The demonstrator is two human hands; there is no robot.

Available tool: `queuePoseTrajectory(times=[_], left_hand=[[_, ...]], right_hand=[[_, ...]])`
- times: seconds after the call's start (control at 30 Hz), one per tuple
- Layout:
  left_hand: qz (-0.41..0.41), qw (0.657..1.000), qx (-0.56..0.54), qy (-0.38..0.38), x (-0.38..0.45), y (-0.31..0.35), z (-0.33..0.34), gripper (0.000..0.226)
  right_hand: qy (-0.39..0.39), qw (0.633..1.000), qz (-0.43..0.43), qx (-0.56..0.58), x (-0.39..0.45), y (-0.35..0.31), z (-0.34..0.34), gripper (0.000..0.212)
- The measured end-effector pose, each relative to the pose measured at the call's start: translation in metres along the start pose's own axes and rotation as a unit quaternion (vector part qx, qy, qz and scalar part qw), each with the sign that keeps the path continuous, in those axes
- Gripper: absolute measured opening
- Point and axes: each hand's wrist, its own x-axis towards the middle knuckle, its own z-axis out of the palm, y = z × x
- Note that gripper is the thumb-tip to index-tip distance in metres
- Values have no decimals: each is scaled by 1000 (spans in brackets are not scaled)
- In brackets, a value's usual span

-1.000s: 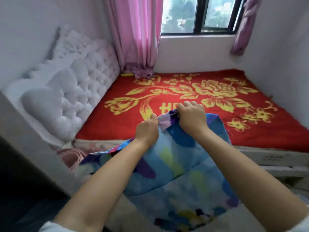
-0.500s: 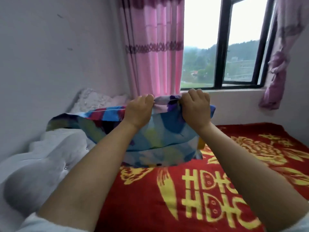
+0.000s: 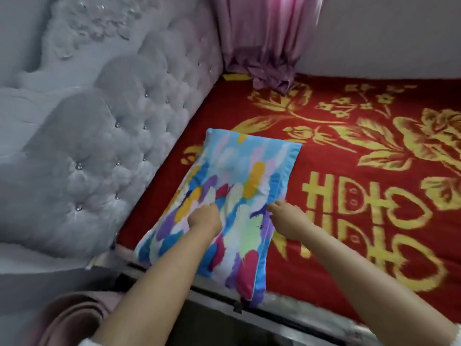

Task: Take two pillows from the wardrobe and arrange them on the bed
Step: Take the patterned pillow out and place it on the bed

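Observation:
A pillow [image 3: 239, 171] in a blue cover with multicoloured feather shapes lies flat on the bed [image 3: 374, 221], which has a red blanket with gold flowers. The pillow sits by the headboard, and its near corner hangs over the bed's front edge. My left hand [image 3: 204, 218] rests on the pillow's middle with its fingers curled into the cover. My right hand [image 3: 287, 218] holds the pillow's right edge. No second pillow is in view.
A grey tufted headboard [image 3: 112, 121] runs along the left. A pink curtain [image 3: 269, 46] hangs onto the bed's far corner. A pink rolled cloth [image 3: 72, 318] lies on the floor at bottom left, beside the dark bed frame edge [image 3: 299, 318].
The pillow was held up in the air by its top edge in both hands. It has come down and now lies flat on the bed beside the headboard.

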Motion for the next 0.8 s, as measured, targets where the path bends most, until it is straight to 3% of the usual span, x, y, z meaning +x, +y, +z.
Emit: queuePoseTrajectory(times=[0.2,0.33,0.57,0.67,0.8], left_hand=[[-68,994,16,-87,67,-33,52,32],[-95,992,-17,-83,138,-67,81,41],[-118,987,-75,-81,267,-126,113,72],[-103,984,-49,-139,306,-142,122,86],[-49,985,-4,-167,338,-149,133,73]], right_hand=[[-85,990,94,63,69,6,69,26],[-70,971,193,120,132,1,115,31],[-37,865,457,201,223,-33,173,70],[-13,828,533,173,246,-38,188,70],[-2,791,591,159,269,-38,199,62]])
